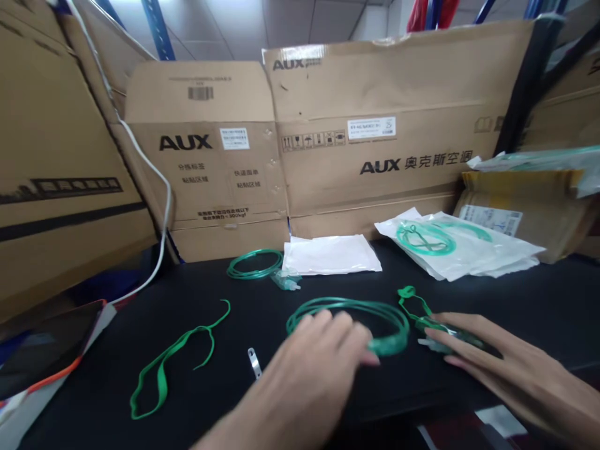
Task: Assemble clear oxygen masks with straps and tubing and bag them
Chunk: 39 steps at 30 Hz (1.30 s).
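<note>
While the left hand (pixel 316 356) curls over the near side of coiled green tubing (pixel 349 303) on the black table (pixel 197 403), blur hides whether its fingers close on it. The right hand (pixel 510 369) has thumb and fingers narrowed around a clear plastic piece (pixel 434 345) with a green strap (pixel 406 292), just right of that coil. Beyond, see-through packets (pixel 490 257) hold looped green tubing; beside them stands a brown carton (pixel 539 203), its contents hidden, with a clear bag (pixel 539 160) showing green on top. A white packet (pixel 332 256), its contents also hidden, lies beside another coil (pixel 254 275).
</note>
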Each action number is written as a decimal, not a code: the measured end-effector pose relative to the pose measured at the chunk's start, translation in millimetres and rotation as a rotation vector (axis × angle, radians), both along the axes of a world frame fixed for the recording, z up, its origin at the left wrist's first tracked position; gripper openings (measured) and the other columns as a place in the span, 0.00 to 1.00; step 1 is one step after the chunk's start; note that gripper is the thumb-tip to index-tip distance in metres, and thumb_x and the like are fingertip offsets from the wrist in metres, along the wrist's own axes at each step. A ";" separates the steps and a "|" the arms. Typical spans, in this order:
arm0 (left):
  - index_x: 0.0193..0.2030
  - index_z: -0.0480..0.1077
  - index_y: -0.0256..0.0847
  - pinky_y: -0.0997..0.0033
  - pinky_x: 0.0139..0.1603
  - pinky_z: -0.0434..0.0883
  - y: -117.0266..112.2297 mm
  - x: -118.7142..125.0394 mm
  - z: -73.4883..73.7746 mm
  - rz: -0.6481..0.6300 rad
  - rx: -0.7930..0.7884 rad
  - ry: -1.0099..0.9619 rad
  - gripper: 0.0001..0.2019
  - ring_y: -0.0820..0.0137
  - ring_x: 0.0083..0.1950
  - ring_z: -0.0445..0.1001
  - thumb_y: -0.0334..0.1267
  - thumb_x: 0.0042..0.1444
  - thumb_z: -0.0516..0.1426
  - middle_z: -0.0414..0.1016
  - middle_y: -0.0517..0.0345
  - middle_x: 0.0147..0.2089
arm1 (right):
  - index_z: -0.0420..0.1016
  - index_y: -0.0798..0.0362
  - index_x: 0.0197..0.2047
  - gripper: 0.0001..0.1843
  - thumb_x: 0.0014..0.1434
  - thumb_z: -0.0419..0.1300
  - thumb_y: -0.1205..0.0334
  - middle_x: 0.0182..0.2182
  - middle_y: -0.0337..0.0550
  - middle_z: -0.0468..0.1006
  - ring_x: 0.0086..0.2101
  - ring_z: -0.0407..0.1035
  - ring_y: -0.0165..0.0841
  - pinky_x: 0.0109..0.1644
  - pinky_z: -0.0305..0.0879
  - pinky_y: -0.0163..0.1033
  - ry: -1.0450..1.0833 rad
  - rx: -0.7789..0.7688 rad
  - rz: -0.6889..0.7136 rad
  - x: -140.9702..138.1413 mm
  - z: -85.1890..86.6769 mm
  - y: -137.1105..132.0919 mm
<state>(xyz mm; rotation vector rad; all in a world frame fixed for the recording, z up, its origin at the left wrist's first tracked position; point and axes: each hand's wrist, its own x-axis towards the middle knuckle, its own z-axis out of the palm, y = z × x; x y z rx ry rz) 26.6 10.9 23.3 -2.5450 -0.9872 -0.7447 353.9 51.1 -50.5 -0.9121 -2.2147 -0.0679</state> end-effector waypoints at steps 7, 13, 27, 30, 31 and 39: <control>0.44 0.65 0.43 0.65 0.44 0.71 63.9 -69.1 103.3 0.335 0.100 -0.145 0.10 0.65 0.41 0.75 0.36 0.76 0.44 0.74 0.57 0.40 | 0.75 0.41 0.66 0.23 0.70 0.57 0.64 0.60 0.45 0.80 0.51 0.81 0.42 0.54 0.78 0.37 -0.045 0.131 0.067 -27.6 18.5 3.8; 0.43 0.71 0.37 0.58 0.47 0.74 106.5 -122.5 78.1 0.449 0.126 -0.061 0.10 0.64 0.42 0.76 0.35 0.74 0.50 0.76 0.54 0.40 | 0.76 0.41 0.65 0.22 0.68 0.62 0.61 0.60 0.46 0.79 0.54 0.79 0.47 0.55 0.79 0.43 -0.020 0.113 0.084 -28.0 18.4 8.5; 0.63 0.70 0.48 0.55 0.59 0.78 21.1 -44.2 9.7 0.199 -0.075 -0.009 0.15 0.62 0.57 0.80 0.40 0.75 0.51 0.80 0.55 0.57 | 0.67 0.37 0.71 0.26 0.72 0.60 0.60 0.67 0.42 0.72 0.66 0.65 0.44 0.68 0.65 0.53 -0.051 -0.219 0.162 -57.4 15.6 -6.8; 0.70 0.62 0.41 0.50 0.55 0.81 4.9 -8.1 -26.7 0.087 -0.112 0.013 0.21 0.58 0.56 0.81 0.32 0.73 0.50 0.78 0.49 0.60 | 0.68 0.36 0.69 0.29 0.68 0.65 0.59 0.68 0.43 0.71 0.65 0.68 0.44 0.67 0.68 0.50 -0.056 -0.273 0.151 -60.3 16.1 -14.0; 0.70 0.61 0.40 0.50 0.52 0.83 3.1 -0.8 -36.0 0.073 -0.114 0.013 0.21 0.57 0.54 0.82 0.30 0.72 0.50 0.78 0.47 0.60 | 0.69 0.37 0.68 0.29 0.66 0.67 0.59 0.67 0.44 0.71 0.64 0.69 0.43 0.66 0.69 0.48 -0.042 -0.282 0.161 -61.8 16.9 -15.4; 0.67 0.63 0.40 0.60 0.51 0.83 0.5 8.4 -49.7 -0.008 -0.085 -0.174 0.18 0.61 0.54 0.81 0.31 0.74 0.47 0.78 0.48 0.57 | 0.71 0.41 0.62 0.20 0.69 0.62 0.63 0.60 0.47 0.78 0.61 0.72 0.42 0.65 0.70 0.47 0.242 -0.292 0.225 -71.2 18.7 -17.4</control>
